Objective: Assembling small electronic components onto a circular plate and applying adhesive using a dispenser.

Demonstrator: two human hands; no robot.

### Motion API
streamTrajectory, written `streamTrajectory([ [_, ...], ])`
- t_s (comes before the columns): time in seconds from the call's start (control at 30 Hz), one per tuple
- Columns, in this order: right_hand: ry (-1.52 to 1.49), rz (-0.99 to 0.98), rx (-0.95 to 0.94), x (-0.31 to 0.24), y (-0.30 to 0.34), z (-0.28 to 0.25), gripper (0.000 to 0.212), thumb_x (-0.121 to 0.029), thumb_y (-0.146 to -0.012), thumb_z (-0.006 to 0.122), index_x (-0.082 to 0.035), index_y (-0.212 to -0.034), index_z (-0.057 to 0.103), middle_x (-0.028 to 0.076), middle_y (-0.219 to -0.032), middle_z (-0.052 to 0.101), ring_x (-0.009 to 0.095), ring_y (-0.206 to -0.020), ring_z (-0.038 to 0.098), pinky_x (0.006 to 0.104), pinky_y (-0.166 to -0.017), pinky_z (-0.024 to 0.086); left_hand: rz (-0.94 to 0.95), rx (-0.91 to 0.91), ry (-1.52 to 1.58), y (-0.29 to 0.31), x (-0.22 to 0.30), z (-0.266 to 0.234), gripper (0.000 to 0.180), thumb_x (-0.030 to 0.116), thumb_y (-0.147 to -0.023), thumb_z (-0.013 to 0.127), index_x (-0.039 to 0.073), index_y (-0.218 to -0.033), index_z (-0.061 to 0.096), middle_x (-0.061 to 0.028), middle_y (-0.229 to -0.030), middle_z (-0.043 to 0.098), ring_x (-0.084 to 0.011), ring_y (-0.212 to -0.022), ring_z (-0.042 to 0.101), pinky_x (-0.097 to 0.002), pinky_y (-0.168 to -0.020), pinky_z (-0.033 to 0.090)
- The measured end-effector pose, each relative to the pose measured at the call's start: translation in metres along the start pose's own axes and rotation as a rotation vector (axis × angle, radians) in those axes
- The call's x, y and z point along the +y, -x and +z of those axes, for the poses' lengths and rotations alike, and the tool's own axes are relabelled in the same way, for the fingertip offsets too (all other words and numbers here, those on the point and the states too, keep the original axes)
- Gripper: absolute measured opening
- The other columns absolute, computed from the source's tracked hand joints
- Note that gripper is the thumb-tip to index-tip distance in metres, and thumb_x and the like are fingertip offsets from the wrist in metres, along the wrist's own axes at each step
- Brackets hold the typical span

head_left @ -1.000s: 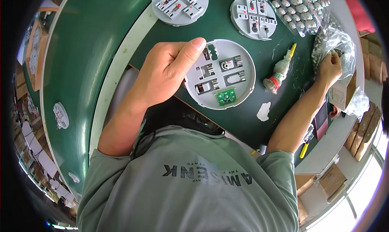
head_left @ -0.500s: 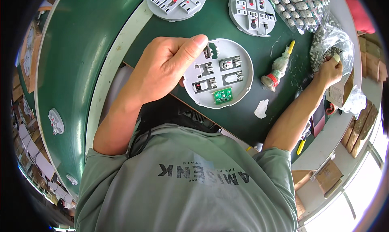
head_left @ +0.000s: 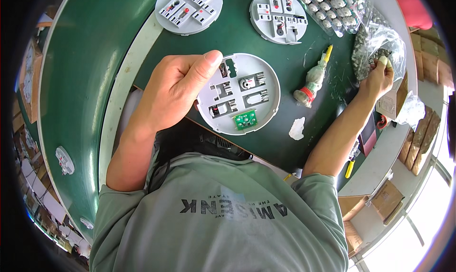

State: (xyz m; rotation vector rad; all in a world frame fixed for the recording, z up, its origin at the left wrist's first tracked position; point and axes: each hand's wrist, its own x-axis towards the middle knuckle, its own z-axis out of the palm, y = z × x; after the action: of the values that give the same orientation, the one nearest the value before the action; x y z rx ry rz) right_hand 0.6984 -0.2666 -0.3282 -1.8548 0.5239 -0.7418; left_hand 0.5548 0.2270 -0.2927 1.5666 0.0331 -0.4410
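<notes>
My left hand (head_left: pixel 173 89) grips a round grey plastic housing (head_left: pixel 239 95) by its left rim, thumb on top and the other fingers mostly hidden beneath. The housing is tilted up over the bench edge, its inner side showing. In it sit metal clips, a small round white part and a green circuit board (head_left: pixel 245 120) near the lower rim. My right hand (head_left: pixel 378 79) reaches to a clear plastic bag (head_left: pixel 395 46) of small dark parts at the far right. Its fingers are pinched at the bag's opening; what they hold is too small to tell.
Two similar housings (head_left: pixel 189 10) (head_left: pixel 279 18) lie at the back of the green bench. Beside them are packed white domed parts (head_left: pixel 332 6). A wrapped squeeze bottle (head_left: pixel 311 84) with a yellow tip and a white scrap (head_left: pixel 297 128) lie mid-bench. Leftward runs a green belt (head_left: pixel 80 82).
The whole view has shifted, so the bench things appear farther left. My left hand still holds the housing, and my right hand stays at the bag with its fingers pinched.
</notes>
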Motion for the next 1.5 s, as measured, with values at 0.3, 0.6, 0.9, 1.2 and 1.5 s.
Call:
streamTrajectory([
  [0.3,-0.092,-0.012,-0.01,-0.017,0.013,0.013,0.018,-0.006,-0.103,0.074,0.005,-0.116,0.068,0.016,-0.106,0.078,0.023,-0.092,0.077,0.0293,-0.081,0.064,0.042,0.021,0.042,-0.003,-0.005,0.002,0.061,0.04,-0.117,0.052,0.005,-0.068,0.04,0.0055,-0.065,0.032,-0.0074,-0.064,0.027,-0.0323,-0.055,0.025],
  [0.6,-0.144,-0.033,-0.013,-0.013,0.008,0.01,0.022,-0.006,-0.103,0.073,0.005,-0.121,0.069,0.016,-0.106,0.077,0.021,-0.091,0.077,0.0286,-0.08,0.064,0.044,-0.01,0.021,-0.002,-0.005,-0.001,0.061,0.04,-0.117,0.053,0.005,-0.069,0.04,0.0051,-0.065,0.031,-0.0074,-0.064,0.027,-0.0325,-0.055,0.024],
  [0.9,-0.075,-0.062,-0.023,-0.006,0.0,0.007,0.021,-0.006,-0.102,0.074,0.005,-0.119,0.068,0.014,-0.104,0.076,0.02,-0.09,0.076,0.0279,-0.079,0.064,0.058,-0.012,0.028,-0.006,-0.009,-0.003,0.061,0.04,-0.117,0.053,0.005,-0.067,0.041,0.0048,-0.063,0.031,-0.0073,-0.062,0.028,-0.0327,-0.053,0.025],
  [1.2,-0.062,-0.028,-0.013,-0.009,0.004,0.011,0.024,-0.004,-0.1,0.075,0.007,-0.119,0.067,0.014,-0.104,0.074,0.02,-0.092,0.074,0.0289,-0.081,0.063,0.017,-0.031,0.051,-0.006,-0.009,-0.007,0.062,0.041,-0.116,0.053,0.005,-0.067,0.047,0.0044,-0.061,0.035,-0.0066,-0.06,0.032,-0.0324,-0.053,0.028],
  [1.5,0.018,-0.049,-0.027,-0.001,-0.01,-0.001,0.028,-0.013,-0.101,0.076,0.004,-0.122,0.068,0.01,-0.103,0.074,0.018,-0.089,0.073,0.0291,-0.079,0.061,-0.002,0.057,0.016,-0.007,0.001,-0.014,0.049,0.035,-0.113,0.061,0.002,-0.077,0.063,0.0017,-0.066,0.047,-0.0064,-0.066,0.043,-0.0308,-0.058,0.037],
])
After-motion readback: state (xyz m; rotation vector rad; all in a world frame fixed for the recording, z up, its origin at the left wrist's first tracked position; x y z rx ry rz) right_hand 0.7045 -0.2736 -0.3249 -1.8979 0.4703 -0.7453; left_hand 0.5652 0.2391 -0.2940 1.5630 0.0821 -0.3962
